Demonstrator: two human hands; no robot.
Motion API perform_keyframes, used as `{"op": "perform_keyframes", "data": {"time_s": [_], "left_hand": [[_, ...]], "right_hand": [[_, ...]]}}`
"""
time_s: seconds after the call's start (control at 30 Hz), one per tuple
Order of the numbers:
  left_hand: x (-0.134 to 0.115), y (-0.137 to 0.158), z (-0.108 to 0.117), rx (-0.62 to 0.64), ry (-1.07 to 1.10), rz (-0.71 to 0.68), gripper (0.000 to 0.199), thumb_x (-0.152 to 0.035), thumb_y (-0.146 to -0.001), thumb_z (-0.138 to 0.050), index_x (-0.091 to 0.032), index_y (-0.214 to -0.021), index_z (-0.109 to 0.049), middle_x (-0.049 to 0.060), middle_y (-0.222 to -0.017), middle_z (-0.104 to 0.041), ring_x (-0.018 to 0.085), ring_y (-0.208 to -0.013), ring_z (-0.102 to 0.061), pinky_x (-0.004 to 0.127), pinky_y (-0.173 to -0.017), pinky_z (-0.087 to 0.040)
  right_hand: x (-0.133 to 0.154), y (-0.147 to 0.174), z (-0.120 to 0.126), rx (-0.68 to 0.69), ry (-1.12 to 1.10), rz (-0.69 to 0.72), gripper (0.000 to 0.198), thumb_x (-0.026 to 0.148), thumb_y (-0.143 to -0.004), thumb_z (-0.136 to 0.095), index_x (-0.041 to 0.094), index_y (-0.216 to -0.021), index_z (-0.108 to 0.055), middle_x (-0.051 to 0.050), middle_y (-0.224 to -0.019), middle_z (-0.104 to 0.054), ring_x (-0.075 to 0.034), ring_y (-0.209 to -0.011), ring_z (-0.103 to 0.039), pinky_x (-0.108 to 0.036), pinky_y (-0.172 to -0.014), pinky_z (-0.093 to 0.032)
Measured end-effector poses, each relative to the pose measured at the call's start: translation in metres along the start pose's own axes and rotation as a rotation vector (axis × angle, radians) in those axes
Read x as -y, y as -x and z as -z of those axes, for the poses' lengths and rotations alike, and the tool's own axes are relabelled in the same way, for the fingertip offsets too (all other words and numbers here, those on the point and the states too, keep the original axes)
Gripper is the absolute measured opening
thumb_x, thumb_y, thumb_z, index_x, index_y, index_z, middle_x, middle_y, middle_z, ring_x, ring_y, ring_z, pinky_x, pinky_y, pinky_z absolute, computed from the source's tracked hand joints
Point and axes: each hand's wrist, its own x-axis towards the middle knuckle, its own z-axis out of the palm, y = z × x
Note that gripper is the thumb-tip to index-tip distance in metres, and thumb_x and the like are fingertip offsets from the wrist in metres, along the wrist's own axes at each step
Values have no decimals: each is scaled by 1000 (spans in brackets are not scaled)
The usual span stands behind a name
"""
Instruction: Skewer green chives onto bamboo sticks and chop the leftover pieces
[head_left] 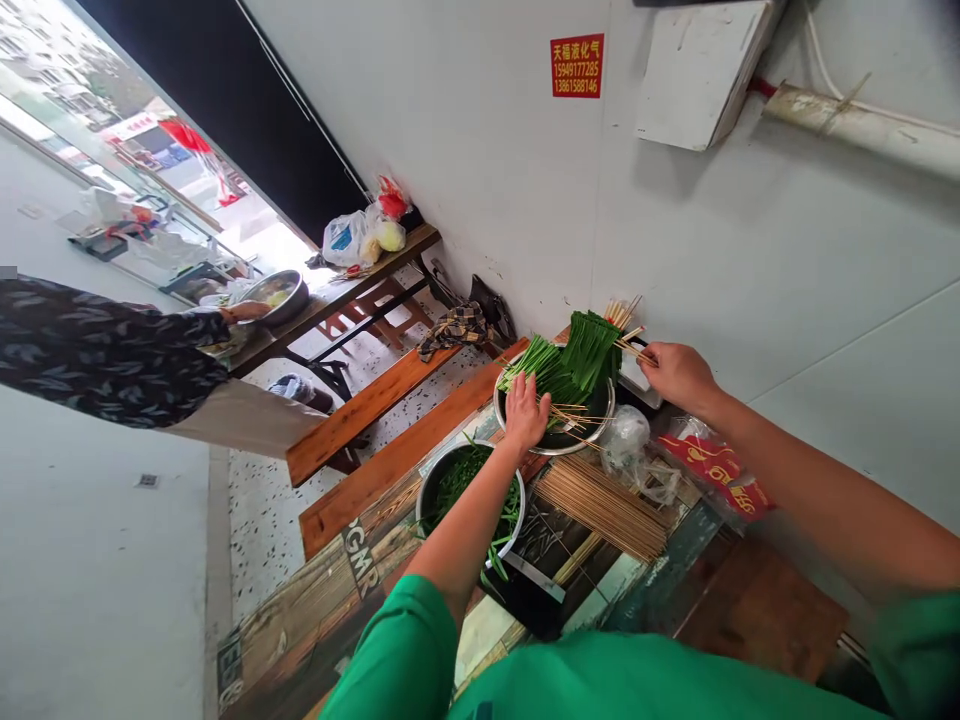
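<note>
My right hand [681,376] is closed around the stick ends of skewered garlic chives [591,350], a flat green bundle held over the rim of a metal bowl [556,449]. My left hand [528,412] lies with fingers stretched out on more green chives [546,366] in that bowl. Bare skewer ends poke out beside the left fingers. Nearer to me stands a second bowl [424,492] with cut chives [463,478], partly hidden by my left forearm. A row of bare bamboo skewers [604,505] lies on the table to its right.
Clear plastic [628,440] and a red printed packet [709,462] lie at the table's right edge. A dark knife-like blade [525,590] rests close to me. Wooden benches [375,410] stand beyond the table. A co-worker's patterned sleeve [180,330] reaches to a metal basin [289,300].
</note>
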Motion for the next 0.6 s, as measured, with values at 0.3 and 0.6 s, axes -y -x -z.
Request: {"op": "perform_keyframes", "data": {"time_s": [0.3,0.6], "left_hand": [[-8,20,-25,90,-81,-26,58,-45,-95,-34,-15,-145,-36,17,-156,-21,31,-146,-13,53,-117,-16],[11,18,6,-152,195,102,45,-31,-94,-42,-12,-134,-48,17,-148,-39,25,-142,-28,41,-118,-22]], "right_hand": [[34,-3,12,-55,-74,74,26,29,-88,-47,18,-95,-69,-7,-83,-71,-19,-71,-62,-26,-59,-35],[58,-11,15,16,-273,126,23,32,-85,-54,15,-80,-70,-4,-69,-68,-15,-62,-58,-25,-53,-31]]}}
